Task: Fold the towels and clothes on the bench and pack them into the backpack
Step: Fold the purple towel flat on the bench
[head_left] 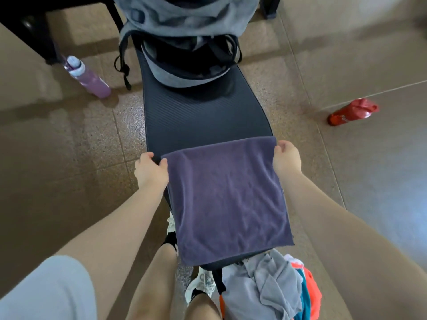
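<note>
A dark purple towel (228, 197) lies spread flat across the near end of the black ribbed bench (203, 116). My left hand (151, 170) pinches its far left corner, and my right hand (286, 158) pinches its far right corner. A grey backpack (184, 26) stands open at the far end of the bench, with its dark inside showing. A heap of clothes (270, 289) in grey, teal and orange lies at the bench's near right end.
A purple water bottle (89, 77) stands on the tiled floor left of the bench. A red bottle (351, 112) lies on the floor to the right. Dark furniture legs (50, 42) stand at the far left. My legs and white shoes (201, 285) are below the bench end.
</note>
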